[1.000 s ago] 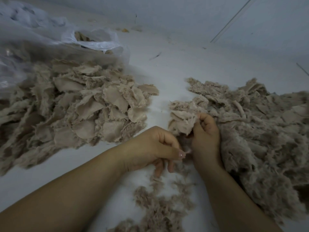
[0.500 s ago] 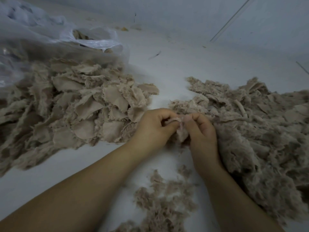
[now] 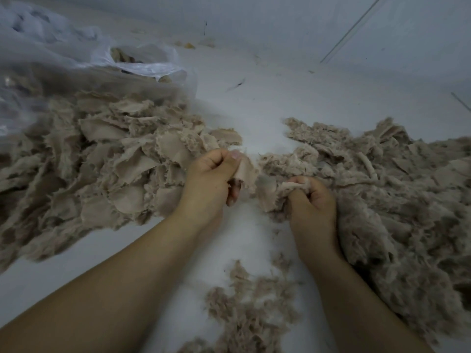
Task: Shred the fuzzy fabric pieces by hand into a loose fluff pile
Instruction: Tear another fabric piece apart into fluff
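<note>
- The left hand [image 3: 212, 174] pinches one end of a fabric piece [image 3: 246, 171]; the right hand [image 3: 312, 200] clenches the other end, between the two heaps
- Risk: a weak grip slips, leaving the piece whole
- Torn fluff may fall on the unshredded heap [image 3: 102, 159] left, not the fluff pile [image 3: 382, 200] right
</note>
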